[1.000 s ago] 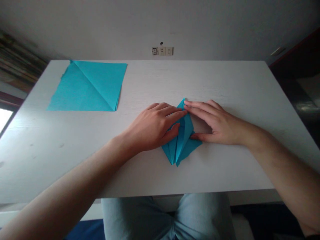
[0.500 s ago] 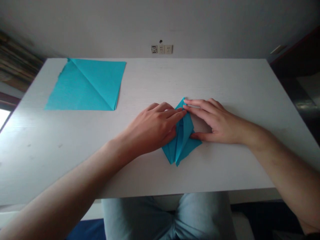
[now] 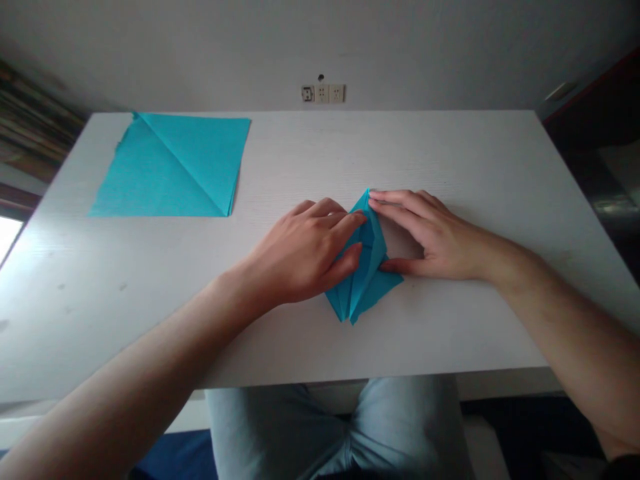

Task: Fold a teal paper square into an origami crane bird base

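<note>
A folded piece of blue paper [image 3: 367, 250] lies on the white table in front of me, its narrow tip pointing away and loose flaps toward me. Across its left side rests my left hand [image 3: 317, 250], palm down, with fingers stretched over the paper and the thumb apart from them. My right hand [image 3: 425, 233] is spread along the right side. Its fingertips touch the far tip while the thumb touches the side flap. Part of the paper is hidden under my left hand.
Flat blue paper sheets [image 3: 173, 170] with a diagonal crease lie at the far left of the white table [image 3: 450, 153]. Behind the table, a wall carries several sockets [image 3: 323, 93]. My legs [image 3: 330, 427] are below the near edge.
My left thumb has spread away from the index finger, showing more of the paper's middle. My right hand stays in about the same place. The view has shifted slightly.
</note>
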`<state>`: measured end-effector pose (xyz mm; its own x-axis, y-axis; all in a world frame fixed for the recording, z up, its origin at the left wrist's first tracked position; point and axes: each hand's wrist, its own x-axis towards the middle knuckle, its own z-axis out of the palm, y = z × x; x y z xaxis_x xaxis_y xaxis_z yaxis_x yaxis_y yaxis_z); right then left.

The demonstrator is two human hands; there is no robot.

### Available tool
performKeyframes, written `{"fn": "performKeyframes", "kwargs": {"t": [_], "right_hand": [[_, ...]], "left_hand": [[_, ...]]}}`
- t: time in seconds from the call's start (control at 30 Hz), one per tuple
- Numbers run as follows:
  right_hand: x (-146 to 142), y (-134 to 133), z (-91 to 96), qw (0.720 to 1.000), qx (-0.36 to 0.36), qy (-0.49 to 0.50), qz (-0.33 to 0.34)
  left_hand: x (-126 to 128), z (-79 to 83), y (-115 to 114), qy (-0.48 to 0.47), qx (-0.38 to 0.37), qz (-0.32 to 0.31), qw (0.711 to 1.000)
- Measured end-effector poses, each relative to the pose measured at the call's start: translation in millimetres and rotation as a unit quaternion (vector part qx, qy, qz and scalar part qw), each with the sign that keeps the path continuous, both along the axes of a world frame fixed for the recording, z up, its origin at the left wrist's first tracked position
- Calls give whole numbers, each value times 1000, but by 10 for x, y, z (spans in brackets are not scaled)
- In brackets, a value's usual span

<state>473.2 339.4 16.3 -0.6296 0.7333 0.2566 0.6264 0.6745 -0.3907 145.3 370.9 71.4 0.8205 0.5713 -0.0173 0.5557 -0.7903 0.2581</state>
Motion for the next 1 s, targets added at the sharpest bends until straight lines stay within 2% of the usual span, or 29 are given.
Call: {"fn": "performKeyframes", "kwargs": {"t": [0.1, 0.27, 0.37, 0.5, 0.57, 0.67, 0.83, 1.0], "right_hand": [[7, 6, 30, 1000, -7, 26, 7], [15, -13, 182, 998, -15, 57, 1], [22, -30, 244, 998, 15, 56, -5], [37, -55, 261, 996, 72, 26, 39], [34, -75, 265, 997, 72, 9, 41], [12, -103, 278, 997, 62, -22, 36], [-3, -126, 267, 986, 129, -40, 93], [-3, -134, 252, 991, 95, -23, 96]], "left_hand": [[-43, -31, 31, -7, -2, -3, 1000], [-72, -124, 34, -12, 1, -12, 1000], [-50, -171, -10, -7, 15, 22, 1000], [-31, -218, -46, -15, 45, 53, 997], [-34, -229, -53, -12, 49, 57, 997], [-45, -233, -68, 1, 42, 50, 998], [-81, -211, -89, 7, 27, 25, 999], [-155, -187, -47, 21, 2, 6, 1000]]}}
